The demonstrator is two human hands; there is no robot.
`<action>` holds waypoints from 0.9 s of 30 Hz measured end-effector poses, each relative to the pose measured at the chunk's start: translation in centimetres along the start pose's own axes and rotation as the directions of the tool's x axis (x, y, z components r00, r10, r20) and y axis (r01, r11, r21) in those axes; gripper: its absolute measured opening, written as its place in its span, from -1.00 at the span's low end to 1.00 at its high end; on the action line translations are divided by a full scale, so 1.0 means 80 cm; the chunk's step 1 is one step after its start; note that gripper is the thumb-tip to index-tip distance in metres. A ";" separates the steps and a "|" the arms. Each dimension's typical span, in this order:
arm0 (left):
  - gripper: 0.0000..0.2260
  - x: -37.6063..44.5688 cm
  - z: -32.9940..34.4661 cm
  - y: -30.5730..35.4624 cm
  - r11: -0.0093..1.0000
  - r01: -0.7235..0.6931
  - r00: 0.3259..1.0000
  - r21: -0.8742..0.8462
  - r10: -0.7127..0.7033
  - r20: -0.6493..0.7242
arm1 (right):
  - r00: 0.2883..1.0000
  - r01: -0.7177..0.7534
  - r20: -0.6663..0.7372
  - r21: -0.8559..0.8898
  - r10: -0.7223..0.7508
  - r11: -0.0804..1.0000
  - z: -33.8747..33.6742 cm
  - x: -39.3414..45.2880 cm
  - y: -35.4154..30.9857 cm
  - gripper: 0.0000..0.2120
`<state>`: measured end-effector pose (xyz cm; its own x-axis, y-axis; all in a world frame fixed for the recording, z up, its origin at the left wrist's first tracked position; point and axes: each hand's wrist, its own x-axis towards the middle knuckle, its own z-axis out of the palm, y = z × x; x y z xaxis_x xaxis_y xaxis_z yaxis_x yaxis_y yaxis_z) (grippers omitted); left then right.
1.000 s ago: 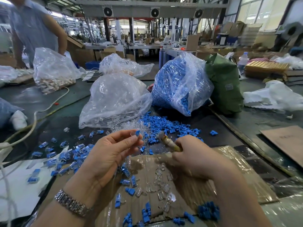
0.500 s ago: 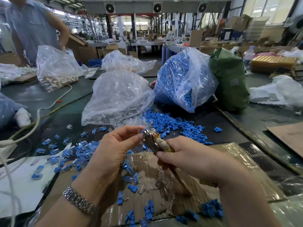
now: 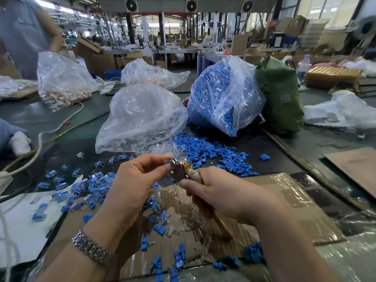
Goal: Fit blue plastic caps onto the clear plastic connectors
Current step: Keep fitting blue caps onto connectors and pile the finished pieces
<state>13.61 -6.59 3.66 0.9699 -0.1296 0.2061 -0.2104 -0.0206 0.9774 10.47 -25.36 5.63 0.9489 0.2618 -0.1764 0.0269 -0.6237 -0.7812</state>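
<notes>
A green sack [image 3: 279, 94] stands upright at the far right of the dark table [image 3: 40, 117], with a crumpled white bag [image 3: 341, 112] beyond it. A white cable [image 3: 40, 137] curves across the left side. A tape-covered cardboard sheet [image 3: 284, 200] lies near the front edge, white paper [image 3: 20, 226] to its left. A person in a blue shirt [image 3: 22, 31] stands far left, beside cardboard boxes [image 3: 97, 58]

Left hand [image 3: 132, 180] pinches a connector [image 3: 172, 160] against the tool [image 3: 183, 169] (tape-wrapped handle) gripped by right hand [image 3: 219, 194].
</notes>
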 end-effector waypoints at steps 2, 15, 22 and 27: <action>-0.71 0.000 -0.001 0.000 1.000 -0.005 1.000 0.010 0.005 -0.002 | 1.000 -0.002 -0.006 -0.014 0.002 1.000 0.001 0.000 0.002 -0.62; -0.90 0.010 -0.055 -0.004 0.425 0.182 0.952 0.886 0.148 -0.267 | 0.930 -0.231 -0.334 -0.197 0.156 0.953 -0.032 0.009 0.030 -0.67; -0.77 -0.009 0.001 -0.001 0.590 -0.394 0.916 0.704 0.190 0.353 | 0.884 -0.442 -0.383 -0.489 0.270 0.752 -0.014 0.026 0.035 -0.65; -0.64 -0.012 0.038 -0.017 0.495 -0.568 0.793 0.658 0.115 0.598 | 0.873 -0.474 -0.377 -0.502 0.311 0.723 -0.013 0.029 0.038 -0.56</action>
<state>12.57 -9.44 1.98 0.6719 -0.6980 0.2478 -0.7354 -0.5887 0.3357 13.07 -27.39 3.49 0.9549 -0.2430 -0.1706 -0.2727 -0.9450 -0.1803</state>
